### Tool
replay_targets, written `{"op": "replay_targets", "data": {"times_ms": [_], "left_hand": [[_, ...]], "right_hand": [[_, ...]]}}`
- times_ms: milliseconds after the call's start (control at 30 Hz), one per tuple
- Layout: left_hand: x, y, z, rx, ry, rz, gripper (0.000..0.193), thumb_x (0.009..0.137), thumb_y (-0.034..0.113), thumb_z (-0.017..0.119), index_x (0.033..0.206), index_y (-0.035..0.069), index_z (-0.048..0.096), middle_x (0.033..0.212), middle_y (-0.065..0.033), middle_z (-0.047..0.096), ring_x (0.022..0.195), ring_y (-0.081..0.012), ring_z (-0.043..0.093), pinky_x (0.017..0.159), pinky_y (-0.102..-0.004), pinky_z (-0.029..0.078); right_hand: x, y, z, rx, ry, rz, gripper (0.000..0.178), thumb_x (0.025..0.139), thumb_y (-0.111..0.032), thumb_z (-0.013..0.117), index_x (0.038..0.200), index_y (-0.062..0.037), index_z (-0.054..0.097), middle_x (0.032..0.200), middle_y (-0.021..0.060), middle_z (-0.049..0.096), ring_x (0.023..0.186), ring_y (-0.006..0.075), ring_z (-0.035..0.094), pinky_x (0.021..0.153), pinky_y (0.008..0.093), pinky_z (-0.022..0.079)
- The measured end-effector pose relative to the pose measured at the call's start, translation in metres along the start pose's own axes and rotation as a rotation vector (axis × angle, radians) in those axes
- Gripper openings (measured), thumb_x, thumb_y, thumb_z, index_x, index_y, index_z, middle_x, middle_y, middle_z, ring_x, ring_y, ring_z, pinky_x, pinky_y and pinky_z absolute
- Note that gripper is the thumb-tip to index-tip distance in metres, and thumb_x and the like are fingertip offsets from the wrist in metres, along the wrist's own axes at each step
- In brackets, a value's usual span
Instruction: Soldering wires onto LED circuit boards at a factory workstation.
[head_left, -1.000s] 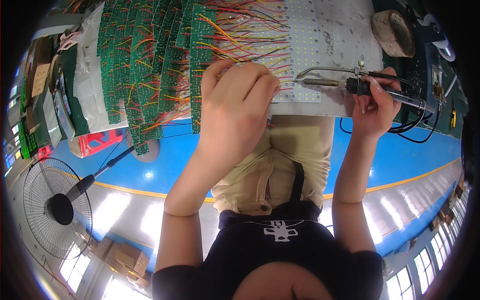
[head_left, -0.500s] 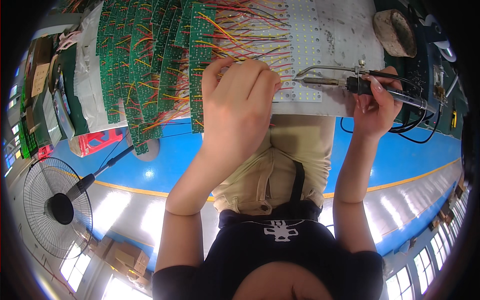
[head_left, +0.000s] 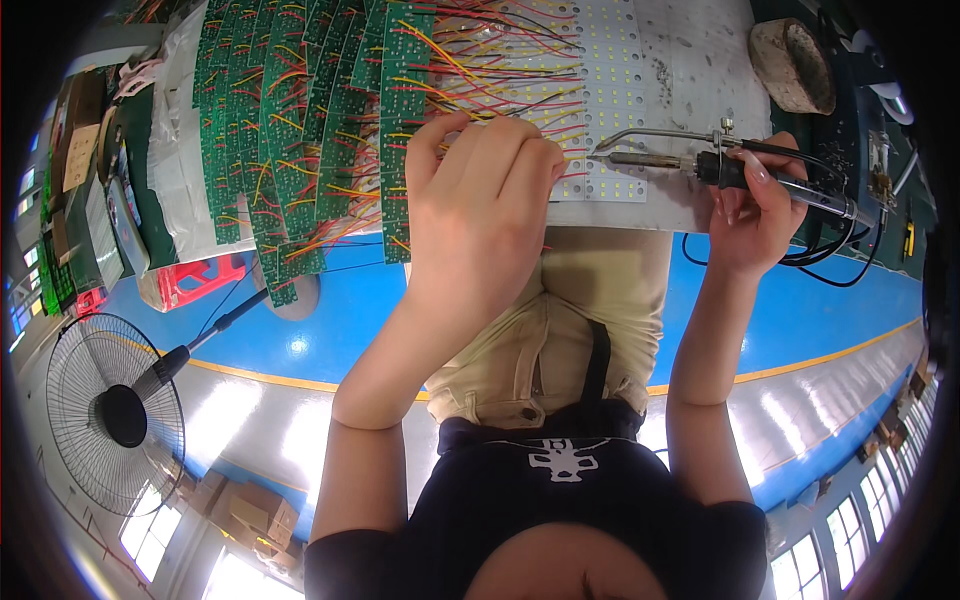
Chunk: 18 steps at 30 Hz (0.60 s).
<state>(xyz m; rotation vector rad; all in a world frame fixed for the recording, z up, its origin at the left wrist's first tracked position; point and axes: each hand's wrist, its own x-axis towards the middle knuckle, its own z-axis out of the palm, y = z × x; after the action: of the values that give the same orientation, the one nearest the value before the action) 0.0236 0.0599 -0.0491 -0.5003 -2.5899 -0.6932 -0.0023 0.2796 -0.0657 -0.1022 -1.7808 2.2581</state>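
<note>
My left hand [head_left: 478, 215] rests on the work surface with its fingers curled over red and yellow wires [head_left: 470, 90], at the edge of a white LED board [head_left: 610, 60]. What the fingertips pinch is hidden. My right hand [head_left: 752, 215] grips a black-handled soldering iron [head_left: 700, 165]. Its metal tip points left and sits on the white board just right of my left fingers. A thin metal feed tube runs above the tip. Rows of green circuit boards [head_left: 300, 130] with wires lie overlapped to the left.
A round grey block [head_left: 792, 62] sits at the far right of the table, with black cables [head_left: 850, 255] trailing from the iron. A standing fan [head_left: 110, 410], a red plastic piece [head_left: 195, 282] and cardboard boxes [head_left: 240, 510] stand on the blue floor.
My left hand has shifted a little on the wires. The soldering iron and my right hand stay almost where they were.
</note>
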Motion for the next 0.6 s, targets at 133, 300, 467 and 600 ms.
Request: {"op": "replay_targets", "data": {"times_ms": [133,300,467,600], "left_hand": [[0.0001,0.0001,-0.0008,0.008,-0.013,-0.002,0.01,0.073,0.005,0.066,0.08,0.009,0.059,0.08,-0.0011,0.06,0.076,-0.0194,0.057,0.082,-0.0357,0.041],[0.0001,-0.0003,0.0006,0.008,-0.006,0.005,0.01,0.073,0.005,0.066,0.079,0.009,0.059,0.079,-0.001,0.06,0.076,-0.0193,0.057,0.081,-0.0357,0.041],[0.0001,-0.0008,0.0002,0.01,-0.005,0.007,0.01,0.073,0.006,0.066,0.079,0.009,0.059,0.078,-0.0012,0.06,0.076,-0.0193,0.057,0.081,-0.0358,0.041],[0.0001,-0.0008,-0.0014,0.007,-0.012,0.006,0.01,0.073,0.006,0.067,0.079,0.01,0.06,0.079,-0.001,0.06,0.076,-0.0191,0.057,0.082,-0.0362,0.041]], "right_hand": [[-0.0004,-0.0013,0.0016,-0.018,0.008,0.001,0.014,0.075,-0.007,0.054,0.074,0.0064,0.05,0.071,0.0045,0.043,0.038,0.007,0.033,0.039,0.0241,0.037],[-0.0012,-0.0036,0.0042,-0.069,0.102,0.058,0.013,0.075,-0.007,0.053,0.074,0.0056,0.05,0.069,0.0043,0.043,0.039,0.0069,0.033,0.038,0.0236,0.035],[0.0011,-0.0047,0.0049,0.112,-0.018,-0.047,0.012,0.075,-0.007,0.051,0.073,0.0042,0.049,0.063,0.0027,0.04,0.04,0.0067,0.034,0.038,0.022,0.031],[0.0022,-0.0053,0.0074,0.128,-0.008,-0.056,0.011,0.075,-0.008,0.051,0.074,0.003,0.049,0.058,0.0012,0.037,0.041,0.0066,0.034,0.037,0.0214,0.029]]}}
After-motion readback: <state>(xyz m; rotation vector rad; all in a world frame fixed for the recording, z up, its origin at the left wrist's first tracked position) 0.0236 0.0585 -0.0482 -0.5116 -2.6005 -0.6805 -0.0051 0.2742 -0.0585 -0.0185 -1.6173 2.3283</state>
